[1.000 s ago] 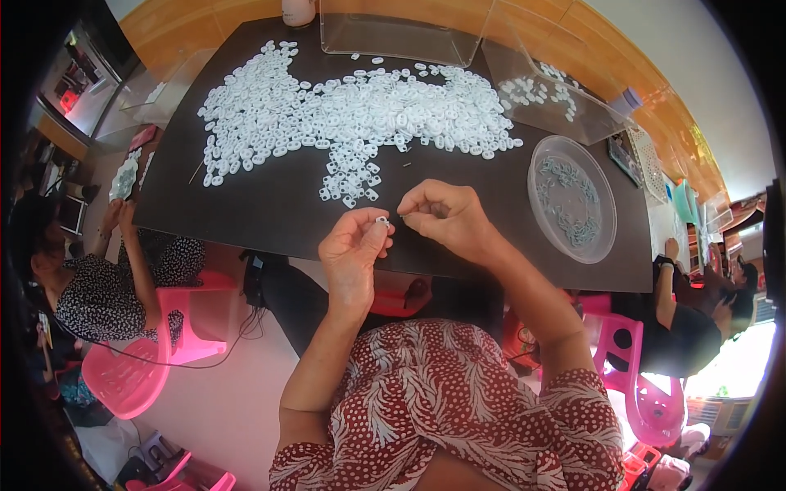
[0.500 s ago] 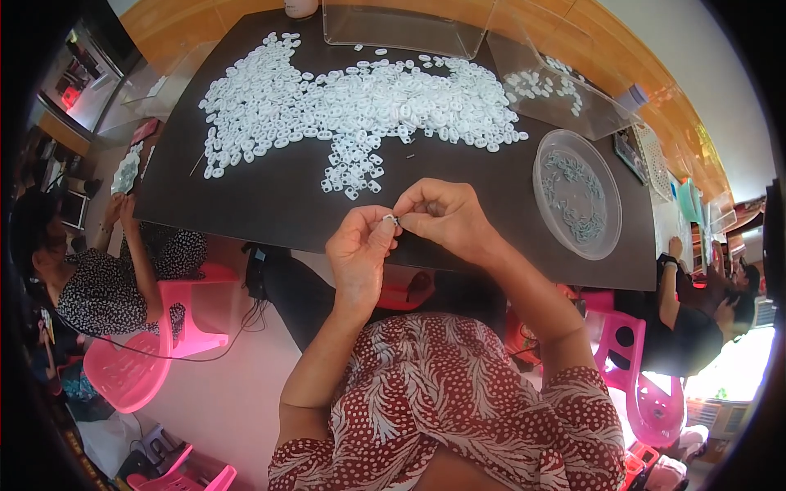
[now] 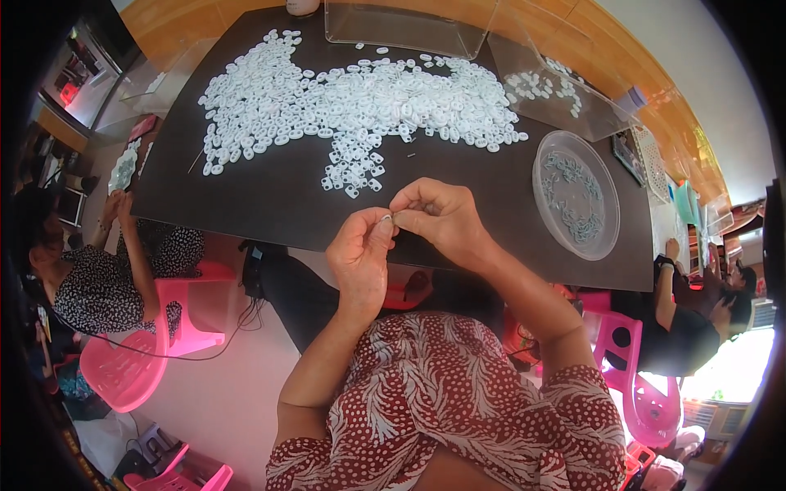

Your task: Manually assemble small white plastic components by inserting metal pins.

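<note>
Where both hands pinch, a tiny white ring [image 3: 385,218] gleams.

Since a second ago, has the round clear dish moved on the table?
No. The round clear dish sits at the same spot near the dark table's right edge; only the camera shifted slightly.

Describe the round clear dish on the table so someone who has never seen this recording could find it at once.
Start at the dark table with its wide spread of small white pieces. Right of that spread, beyond the right hand, lies the round clear dish, holding a thin scatter of small parts. The other clear containers are straight-sided boxes along the far edge.
</note>
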`<state>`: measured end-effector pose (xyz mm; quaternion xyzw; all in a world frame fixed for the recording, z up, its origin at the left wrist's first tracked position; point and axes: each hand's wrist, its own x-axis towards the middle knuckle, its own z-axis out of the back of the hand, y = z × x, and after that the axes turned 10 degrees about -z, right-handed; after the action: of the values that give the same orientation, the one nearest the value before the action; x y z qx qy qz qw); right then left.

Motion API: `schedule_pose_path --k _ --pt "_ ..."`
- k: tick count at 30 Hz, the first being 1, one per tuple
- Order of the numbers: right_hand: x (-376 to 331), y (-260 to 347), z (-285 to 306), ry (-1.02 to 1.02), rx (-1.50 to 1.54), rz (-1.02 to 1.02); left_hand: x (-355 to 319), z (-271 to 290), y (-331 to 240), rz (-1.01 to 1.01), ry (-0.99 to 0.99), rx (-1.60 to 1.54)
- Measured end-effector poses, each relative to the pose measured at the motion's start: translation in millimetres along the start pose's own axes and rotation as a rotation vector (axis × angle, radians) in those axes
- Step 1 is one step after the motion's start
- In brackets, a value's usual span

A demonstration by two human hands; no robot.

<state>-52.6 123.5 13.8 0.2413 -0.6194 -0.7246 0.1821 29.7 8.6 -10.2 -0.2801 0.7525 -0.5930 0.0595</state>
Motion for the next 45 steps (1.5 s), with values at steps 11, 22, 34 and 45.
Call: schedule_pose_path --k 11,22,34,45 --pt "-4.1 -3.7 -7.6 -0.120 -0.213 0.157 -3.6 0.6 -1.0 0.058 -0.006 -0.049" --pt "-7.5 -0.3 -6.8 -0.092 -0.228 0.062 -4.4 1.4 -0.7 0.054 -0.027 -0.023" --pt "-6.8 -5.7 -18.0 -0.213 -0.318 0.308 -5.8 -4.8 7.0 -0.025 -0.112 -0.001" --pt "-3.6 -3.5 -0.1 -0.185 -0.367 0.382 0.3 -9.7 7.1 0.024 -0.096 -0.077"
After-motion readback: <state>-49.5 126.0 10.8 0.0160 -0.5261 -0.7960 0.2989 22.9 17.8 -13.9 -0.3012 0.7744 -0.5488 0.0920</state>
